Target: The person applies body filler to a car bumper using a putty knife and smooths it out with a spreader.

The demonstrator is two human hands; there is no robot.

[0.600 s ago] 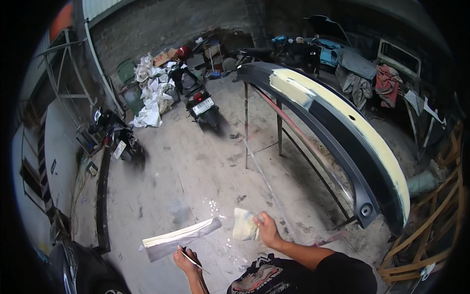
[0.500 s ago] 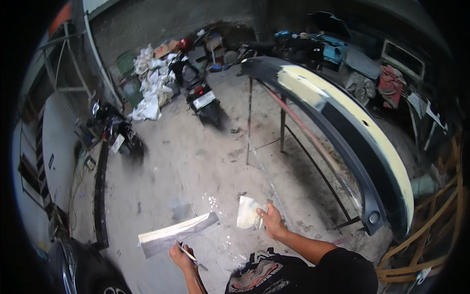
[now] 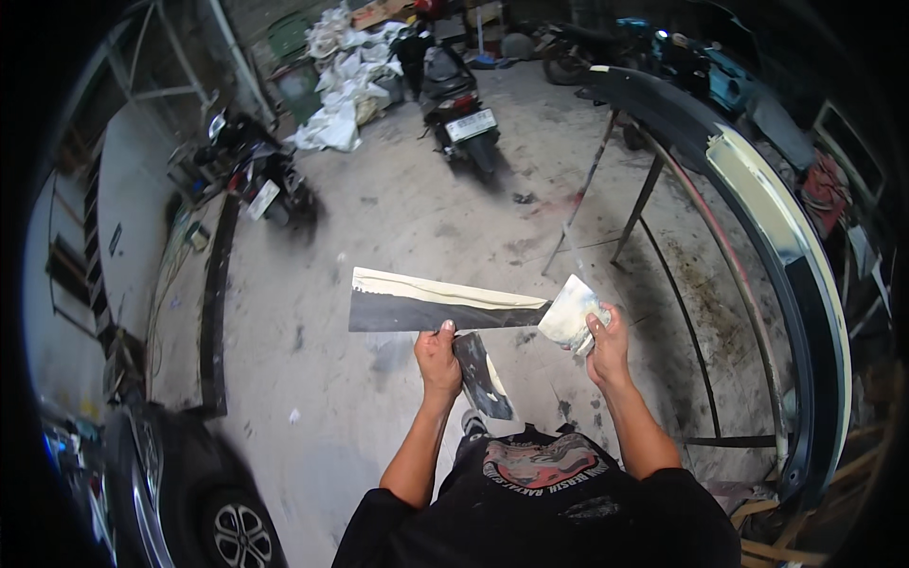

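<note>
My left hand (image 3: 438, 362) grips a long, dark, flat strip (image 3: 417, 310) at its lower edge, thumb on top. A thick band of cream-coloured paste (image 3: 445, 288) runs along the strip's far side. Beside that hand's fingers hangs a smaller dark plate (image 3: 485, 379) with cream smears; whether it joins the strip cannot be made out. In my right hand (image 3: 608, 343) is a pale, paste-smeared flat spreader (image 3: 571, 312), its left corner at or over the strip's right end. To the right, a long dark bumper (image 3: 757, 199) with cream patches rests on a metal stand (image 3: 715, 379).
A scooter (image 3: 464, 114) and a motorbike (image 3: 270, 185) stand ahead and to the left. White sacks (image 3: 331, 114) are heaped at the back. A dark vehicle with a wheel (image 3: 241, 535) is at lower left. Wooden strips (image 3: 828, 516) lie at lower right.
Both hands have risen ahead of my body, and the strip now lies level and faces me more fully. The spreader has come to the strip's right end. The view has swung left and down.
</note>
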